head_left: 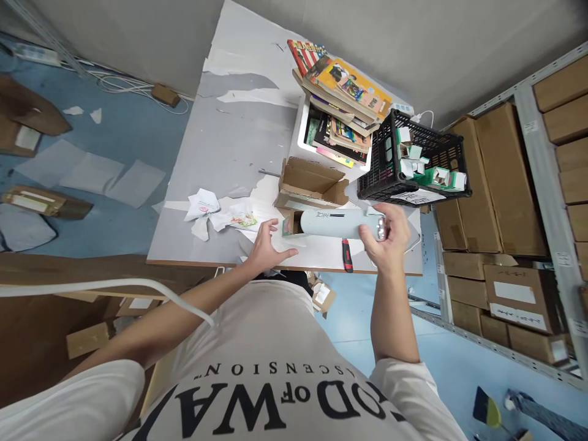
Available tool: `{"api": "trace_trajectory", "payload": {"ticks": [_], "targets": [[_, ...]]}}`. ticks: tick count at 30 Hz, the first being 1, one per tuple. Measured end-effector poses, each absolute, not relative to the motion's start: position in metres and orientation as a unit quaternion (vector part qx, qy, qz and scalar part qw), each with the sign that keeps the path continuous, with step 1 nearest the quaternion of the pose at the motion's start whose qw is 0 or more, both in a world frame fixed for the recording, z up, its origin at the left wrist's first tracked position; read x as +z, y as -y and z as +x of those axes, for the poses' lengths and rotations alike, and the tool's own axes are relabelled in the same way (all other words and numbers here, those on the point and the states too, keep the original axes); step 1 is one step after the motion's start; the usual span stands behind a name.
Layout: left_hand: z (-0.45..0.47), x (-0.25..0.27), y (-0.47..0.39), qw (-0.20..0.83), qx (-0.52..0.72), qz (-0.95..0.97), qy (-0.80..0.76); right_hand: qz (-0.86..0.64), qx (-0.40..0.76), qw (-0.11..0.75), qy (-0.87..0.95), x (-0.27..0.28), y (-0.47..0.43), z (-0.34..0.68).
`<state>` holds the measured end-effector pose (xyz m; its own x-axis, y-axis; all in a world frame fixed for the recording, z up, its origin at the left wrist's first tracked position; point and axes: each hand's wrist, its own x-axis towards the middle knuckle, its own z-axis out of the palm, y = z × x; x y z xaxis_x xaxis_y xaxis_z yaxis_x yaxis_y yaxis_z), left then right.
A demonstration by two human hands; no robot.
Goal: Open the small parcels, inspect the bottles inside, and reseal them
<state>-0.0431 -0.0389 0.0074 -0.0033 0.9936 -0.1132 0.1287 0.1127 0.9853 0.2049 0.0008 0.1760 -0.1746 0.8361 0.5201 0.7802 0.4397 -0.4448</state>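
A pale blue cylinder [333, 223] with dark lettering lies sideways above the near part of the table. My right hand [388, 236] is closed around its right end, where a shiny metallic part shows between thumb and fingers. At the cylinder's left end is a small cardboard piece [290, 224] with a green side; whether the cylinder sits inside it I cannot tell. My left hand [267, 248] is open beside that piece, thumb and fingers apart, holding nothing. Just below the cylinder lies a red and black handled tool [347, 256], close to the table edge.
Behind the cylinder stands an open cardboard box [310, 187]. Farther back, a white bin [298, 131] holds stacked books [351, 92]. A black crate [390, 190] with small green and white boxes stands at right. Crumpled paper [202, 205] lies at left. Shelved cartons [509, 177] stand at right.
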Motion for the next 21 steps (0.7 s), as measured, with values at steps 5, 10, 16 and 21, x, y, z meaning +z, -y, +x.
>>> {"api": "trace_trajectory", "payload": {"ticks": [5, 10, 16, 21], "targets": [[-0.044, -0.014, 0.007, 0.462, 0.380, 0.597, -0.534, -0.535, 0.027, 0.352, 0.768, 0.159, -0.002, 0.192], [-0.033, -0.020, -0.016, 0.501, 0.394, 0.610, -0.470, -0.534, 0.047, 0.354, 0.766, 0.149, -0.007, 0.182], [-0.026, -0.028, -0.030, 0.499, 0.389, 0.638, -0.440, -0.543, 0.086, 0.335, 0.765, 0.138, -0.009, 0.187], [-0.027, -0.030, -0.027, 0.464, 0.370, 0.691, -0.414, -0.520, 0.136, 0.267, 0.800, 0.139, -0.009, 0.192]]}}
